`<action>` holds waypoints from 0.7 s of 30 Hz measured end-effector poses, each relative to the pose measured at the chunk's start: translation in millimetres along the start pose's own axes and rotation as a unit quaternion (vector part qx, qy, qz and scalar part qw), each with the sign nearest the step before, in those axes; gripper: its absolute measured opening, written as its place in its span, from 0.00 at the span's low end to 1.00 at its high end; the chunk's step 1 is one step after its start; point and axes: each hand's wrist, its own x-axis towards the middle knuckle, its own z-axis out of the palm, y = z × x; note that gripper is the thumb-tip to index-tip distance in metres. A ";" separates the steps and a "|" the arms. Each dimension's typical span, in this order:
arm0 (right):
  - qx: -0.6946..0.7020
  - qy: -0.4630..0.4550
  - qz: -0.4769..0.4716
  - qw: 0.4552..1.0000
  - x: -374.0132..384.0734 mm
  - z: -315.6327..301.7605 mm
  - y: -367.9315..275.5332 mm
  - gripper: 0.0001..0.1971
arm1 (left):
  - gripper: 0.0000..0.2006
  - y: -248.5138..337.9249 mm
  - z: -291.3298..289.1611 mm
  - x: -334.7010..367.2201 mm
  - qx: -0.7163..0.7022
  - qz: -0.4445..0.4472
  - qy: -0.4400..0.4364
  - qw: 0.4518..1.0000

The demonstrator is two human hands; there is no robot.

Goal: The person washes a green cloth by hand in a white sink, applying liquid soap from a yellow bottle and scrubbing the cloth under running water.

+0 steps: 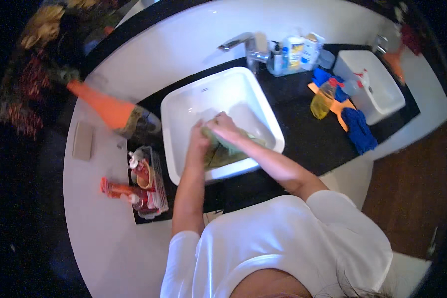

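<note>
Both my hands are inside a white square sink [184, 107]. My left hand [199, 141] and my right hand [223, 127] are closed on a wet greenish cloth [228, 151] that lies bunched against the sink's near wall. My right hand presses on top of the cloth, my left grips its left side. A chrome tap [238, 42] stands behind the sink, and I cannot tell whether water runs from it.
On the black counter: a clear basket [146, 181] of toiletries at left, an orange-necked vase [116, 114], bottles [295, 52] behind the tap, a yellow soap bottle [323, 99], blue cloths [357, 129], a second white basin [372, 89] at right.
</note>
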 end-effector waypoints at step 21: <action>-0.156 0.140 -0.047 0.977 83.6 -6.5 65.1 0.17 | 0.20 16.7 50.8 21.7 -0.023 -0.074 -0.063 0.995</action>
